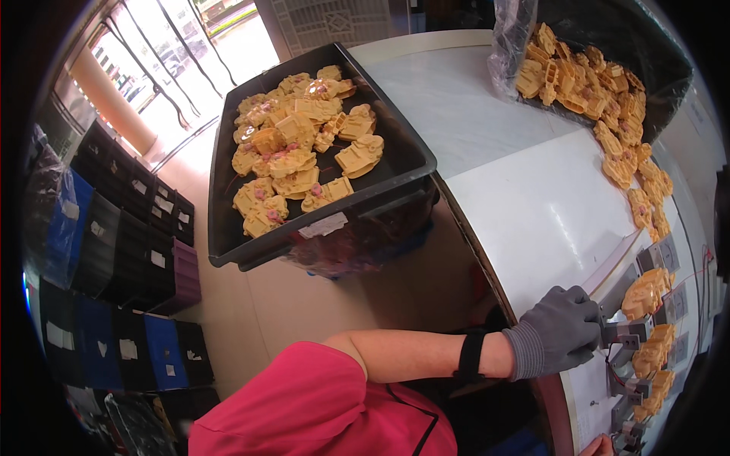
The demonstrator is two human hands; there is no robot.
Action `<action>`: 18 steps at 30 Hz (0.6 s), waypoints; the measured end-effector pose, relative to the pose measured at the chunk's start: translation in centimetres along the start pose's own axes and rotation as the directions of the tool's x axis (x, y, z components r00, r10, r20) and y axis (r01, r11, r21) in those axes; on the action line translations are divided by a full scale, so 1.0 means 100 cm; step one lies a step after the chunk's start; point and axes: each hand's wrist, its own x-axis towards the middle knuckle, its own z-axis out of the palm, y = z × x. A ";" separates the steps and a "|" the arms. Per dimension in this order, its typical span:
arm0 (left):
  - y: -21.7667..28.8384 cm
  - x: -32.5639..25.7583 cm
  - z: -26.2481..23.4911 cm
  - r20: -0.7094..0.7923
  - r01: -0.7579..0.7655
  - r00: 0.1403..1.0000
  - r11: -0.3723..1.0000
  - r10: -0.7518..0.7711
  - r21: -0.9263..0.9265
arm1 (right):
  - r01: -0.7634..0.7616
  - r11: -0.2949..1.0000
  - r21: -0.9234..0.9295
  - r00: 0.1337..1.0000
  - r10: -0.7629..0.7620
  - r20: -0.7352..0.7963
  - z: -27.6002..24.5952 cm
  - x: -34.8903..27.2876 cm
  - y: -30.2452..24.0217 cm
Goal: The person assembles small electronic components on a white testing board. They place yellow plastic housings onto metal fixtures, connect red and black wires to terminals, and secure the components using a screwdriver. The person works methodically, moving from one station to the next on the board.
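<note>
My left hand [559,330], in a grey knit glove, has its fingers curled at the grey metal clamp block [627,332] on the table's right side. Whatever those fingers grip is hidden from here. Close to its fingertips, a yellow plastic moulded part [646,293] sits in the row of metal fixtures. Nearer me, more yellow parts [654,351] are seated along the same row, with dark wires beside them. Only a bit of my right hand [598,446] shows at the lower edge, bare; its grip cannot be made out.
A black tub [391,99] of loose yellow parts, some with pinkish pieces, stands left of the white table [532,213]. Another dark bin [660,72], plastic-lined, lies tipped at the far right, its yellow parts spilling along the table. Stacked black and blue crates [114,243] line the left.
</note>
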 end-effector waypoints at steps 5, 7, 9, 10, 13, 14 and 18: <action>0.000 0.000 0.000 -0.001 -0.001 1.000 1.000 0.001 -0.008 | 0.011 1.000 -0.021 1.000 -0.012 -0.004 0.001 -0.001 0.004; 0.000 0.000 0.000 -0.012 -0.006 1.000 1.000 0.006 -0.017 | 0.022 1.000 -0.001 1.000 -0.022 -0.006 0.002 -0.001 0.006; 0.000 0.000 0.000 -0.008 -0.004 1.000 1.000 0.003 -0.010 | 0.035 0.999 0.011 0.999 -0.035 -0.015 0.003 -0.002 0.007; 0.000 0.000 0.000 -0.006 -0.002 1.000 1.000 0.002 -0.007 | 0.044 0.999 0.014 0.999 -0.043 -0.022 0.003 -0.002 0.007; -0.001 0.000 0.001 -0.011 0.000 1.000 1.000 0.000 -0.017 | 0.034 0.999 0.003 0.999 -0.034 -0.019 0.003 -0.001 0.005; -0.001 -0.001 0.001 -0.010 0.000 1.000 1.000 -0.001 -0.016 | 0.023 1.000 -0.005 1.000 -0.023 -0.013 0.002 -0.001 0.004; -0.001 -0.001 0.000 -0.005 0.001 1.000 1.000 -0.001 -0.006 | 0.012 1.000 0.004 1.000 -0.012 -0.004 0.000 0.000 0.000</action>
